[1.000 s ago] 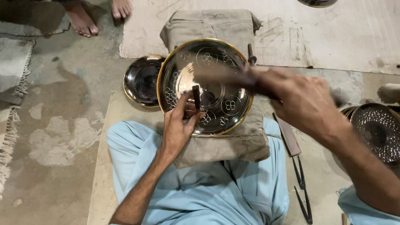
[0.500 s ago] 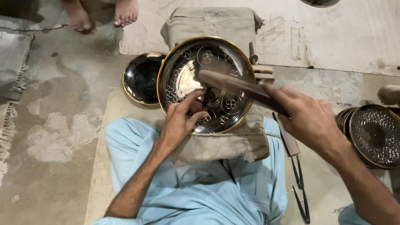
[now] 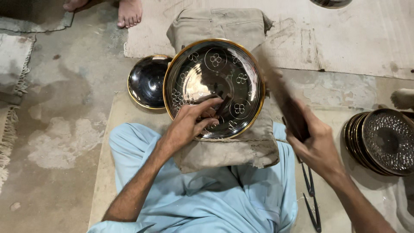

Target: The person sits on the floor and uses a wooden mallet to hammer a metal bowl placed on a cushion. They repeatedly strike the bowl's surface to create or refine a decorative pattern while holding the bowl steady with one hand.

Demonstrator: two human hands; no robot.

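Under left grip — punch half-hidden.

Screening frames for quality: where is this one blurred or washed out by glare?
Head view: the mallet in the right hand is smeared by motion blur; bright glare patches sit on the large engraved plate; the left hand and the stacked plates are sharp.

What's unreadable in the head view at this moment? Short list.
- Mallet in the right hand: motion-blurred, so its head shape is unclear.
- Small tool in the left hand: its tip on the big engraved plate is hidden by the fingers.
- Stack of plates at right: count unclear; lower ones are covered by the top plate.
- Bare feet at the top: cut off by the frame edge.
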